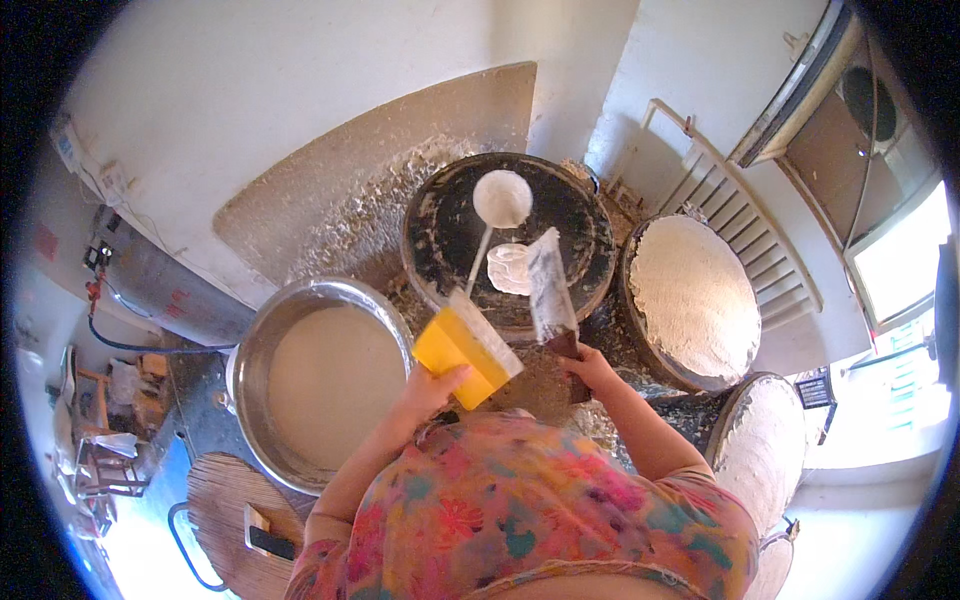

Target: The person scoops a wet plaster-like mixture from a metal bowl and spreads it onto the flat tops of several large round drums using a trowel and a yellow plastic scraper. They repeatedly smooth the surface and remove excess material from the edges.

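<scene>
My left hand [428, 388] is closed on a yellow plastic scraper [455, 352], whose far edge is coated with pale batter. In my right hand [587, 371] is a wide flat spatula [549, 290] with a dark handle, its blade smeared white and tilted upward. Beyond both hands is a round black griddle [437, 215]. A batter-covered ladle [502, 198] shows over it, with its handle running back toward the yellow scraper; whether my left hand also holds that handle is hidden. Next to the spatula blade, a small mound of pale batter [509, 269] sits on the griddle.
At the left stands a large metal basin [262, 440] of pale batter [335, 395]. Two round griddles spread with batter [692, 298] [765, 450] are at the right. A round slatted wooden board [225, 500] lies lower left. The splattered wall [400, 140] and a radiator [755, 225] border the far side.
</scene>
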{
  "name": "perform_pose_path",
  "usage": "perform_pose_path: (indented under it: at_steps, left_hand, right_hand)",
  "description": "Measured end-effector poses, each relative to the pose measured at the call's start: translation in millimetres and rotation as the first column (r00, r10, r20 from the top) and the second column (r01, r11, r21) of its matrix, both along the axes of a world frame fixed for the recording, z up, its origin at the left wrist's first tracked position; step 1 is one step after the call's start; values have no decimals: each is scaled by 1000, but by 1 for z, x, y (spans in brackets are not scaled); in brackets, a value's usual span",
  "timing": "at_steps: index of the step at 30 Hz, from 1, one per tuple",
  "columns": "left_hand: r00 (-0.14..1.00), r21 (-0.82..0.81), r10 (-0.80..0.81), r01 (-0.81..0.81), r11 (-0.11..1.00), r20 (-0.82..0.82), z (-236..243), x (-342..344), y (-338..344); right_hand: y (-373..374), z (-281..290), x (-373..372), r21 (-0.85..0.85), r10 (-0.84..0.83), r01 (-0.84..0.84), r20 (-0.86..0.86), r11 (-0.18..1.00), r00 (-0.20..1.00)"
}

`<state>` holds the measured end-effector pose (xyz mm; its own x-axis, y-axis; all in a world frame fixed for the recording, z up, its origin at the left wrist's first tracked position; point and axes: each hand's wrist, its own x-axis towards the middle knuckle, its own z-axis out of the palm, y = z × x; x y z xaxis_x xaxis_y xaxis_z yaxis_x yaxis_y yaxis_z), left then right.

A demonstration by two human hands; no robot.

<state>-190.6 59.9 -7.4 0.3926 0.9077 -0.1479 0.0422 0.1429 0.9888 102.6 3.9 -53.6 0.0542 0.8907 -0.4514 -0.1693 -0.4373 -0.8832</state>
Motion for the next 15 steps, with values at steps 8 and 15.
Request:
perform_pose_path:
  at_steps: [8,15]
  left_hand:
    - [861,-627,279,59,777,426,52,-34,-18]
    - [788,-632,532,-246,735,311,50,-138,-89]
  right_hand:
    - [42,-33,41,-16,139,-253,866,967,480]
    - [-9,-27,58,-261,316,-190,868,946,383]
